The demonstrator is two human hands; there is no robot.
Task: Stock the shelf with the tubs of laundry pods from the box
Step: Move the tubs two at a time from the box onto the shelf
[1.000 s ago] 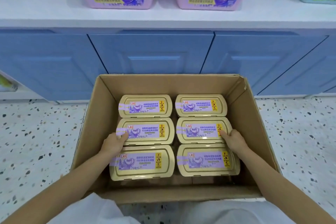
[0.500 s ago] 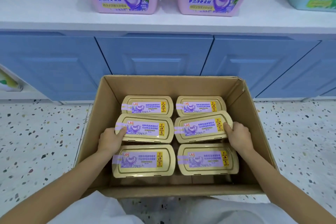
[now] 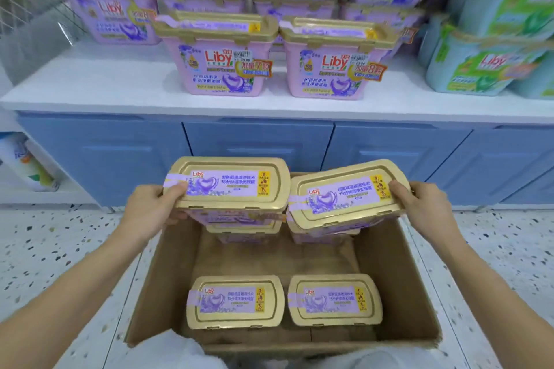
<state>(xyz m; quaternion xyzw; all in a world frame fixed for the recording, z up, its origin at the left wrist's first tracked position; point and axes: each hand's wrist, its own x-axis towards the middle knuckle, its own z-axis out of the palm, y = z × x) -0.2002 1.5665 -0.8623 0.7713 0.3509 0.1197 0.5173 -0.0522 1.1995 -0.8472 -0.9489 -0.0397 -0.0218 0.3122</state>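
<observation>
My left hand [image 3: 150, 210] grips the left end of a pink tub with a gold lid [image 3: 227, 186], held above the cardboard box [image 3: 398, 284]. My right hand [image 3: 422, 207] grips the right end of a second gold-lidded tub [image 3: 344, 195], tilted slightly, beside the first. Two more tubs sit at the near end of the box, the near left tub [image 3: 235, 301] and the near right tub [image 3: 334, 299]. Two others at the far end of the box [image 3: 245, 232] are mostly hidden under the lifted pair. The white shelf [image 3: 90, 84] holds matching pink tubs [image 3: 218, 54].
Stacked pink tubs fill the back of the shelf. Green and blue tubs [image 3: 485, 66] stand at the shelf's right. Bare white shelf surface lies at front left. Blue cabinet doors [image 3: 257, 141] run below the shelf. The box rests on a speckled floor [image 3: 45, 249].
Both hands have lifted the two middle-row tubs up out of the box, and the view has tilted up to show the shelf.
</observation>
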